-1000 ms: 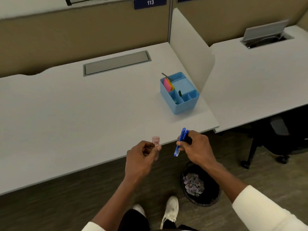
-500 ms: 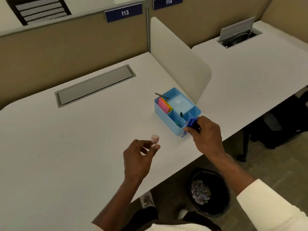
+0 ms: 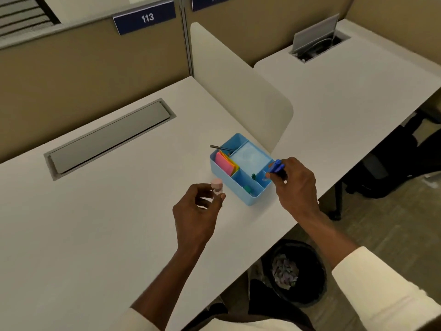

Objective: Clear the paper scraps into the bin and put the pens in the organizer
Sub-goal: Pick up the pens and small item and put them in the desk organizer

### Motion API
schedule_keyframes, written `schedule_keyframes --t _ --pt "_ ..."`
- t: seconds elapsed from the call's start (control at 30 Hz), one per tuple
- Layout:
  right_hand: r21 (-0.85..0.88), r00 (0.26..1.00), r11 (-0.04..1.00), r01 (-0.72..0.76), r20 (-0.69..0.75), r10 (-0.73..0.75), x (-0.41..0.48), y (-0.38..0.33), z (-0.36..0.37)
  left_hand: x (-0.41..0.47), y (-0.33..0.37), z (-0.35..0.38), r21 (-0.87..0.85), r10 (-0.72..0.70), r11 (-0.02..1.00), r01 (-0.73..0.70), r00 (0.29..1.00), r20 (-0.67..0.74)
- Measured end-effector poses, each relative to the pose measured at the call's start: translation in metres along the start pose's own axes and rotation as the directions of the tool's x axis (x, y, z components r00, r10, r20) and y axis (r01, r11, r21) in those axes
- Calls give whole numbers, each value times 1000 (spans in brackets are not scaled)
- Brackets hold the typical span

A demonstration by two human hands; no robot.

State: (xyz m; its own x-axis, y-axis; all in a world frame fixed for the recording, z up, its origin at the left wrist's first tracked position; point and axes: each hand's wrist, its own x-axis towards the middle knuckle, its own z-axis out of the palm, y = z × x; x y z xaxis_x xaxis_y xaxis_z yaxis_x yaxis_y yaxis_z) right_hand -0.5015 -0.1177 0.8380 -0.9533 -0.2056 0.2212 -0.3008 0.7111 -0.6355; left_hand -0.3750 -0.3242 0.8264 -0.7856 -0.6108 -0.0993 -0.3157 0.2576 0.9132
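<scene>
Near the right front corner of the smooth white bench (image 3: 100,211) stands the organizer (image 3: 241,187), a light-blue rectangular plastic tray with thin inner walls forming several compartments. Its left rear compartment holds a stack of pink, orange and yellow sticky notes (image 3: 225,162); a dark slender rod (image 3: 220,147) projects over its rear left rim. Two small green items lie in the front compartments; their type cannot be made out.

The right hand (image 3: 294,185) is closed around blue pens (image 3: 275,168), pinched between thumb and fingertips, tips angled down over the organizer's right compartment. Whether the tips touch the tray cannot be told, and the number of pens is unclear.

The left hand (image 3: 195,211) hovers above the bench front edge, just left of the organizer, fingers curled and pinching a small pale-pink cylindrical object (image 3: 217,186) that stands upright between thumb and forefinger.

Below the bench front edge, on the floor, stands a round black bin (image 3: 310,292) containing crumpled paper scraps (image 3: 285,272); the bench edge cuts off part of its rim. A curved cream divider panel (image 3: 238,87) rises along the bench right edge.
</scene>
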Motion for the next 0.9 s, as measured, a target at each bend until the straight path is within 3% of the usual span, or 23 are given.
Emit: schedule_keyframes --t 0.23,0.43,0.67,0.9 --pt "-102 986 993 63 158 -47 10 34 21 0 19 32 -10 -39 999 38 998 -48" --pt "-222 961 957 186 244 -130 17 63 38 9 48 67 -33 23 999 -26 995 -93" --pt "31 904 972 232 363 -227 28 84 36 30 72 116 -56 20 998 -28 989 -145" --pt "123 971 988 94 208 -118 41 115 9 38 77 161 10 68 998 -67 991 -117"
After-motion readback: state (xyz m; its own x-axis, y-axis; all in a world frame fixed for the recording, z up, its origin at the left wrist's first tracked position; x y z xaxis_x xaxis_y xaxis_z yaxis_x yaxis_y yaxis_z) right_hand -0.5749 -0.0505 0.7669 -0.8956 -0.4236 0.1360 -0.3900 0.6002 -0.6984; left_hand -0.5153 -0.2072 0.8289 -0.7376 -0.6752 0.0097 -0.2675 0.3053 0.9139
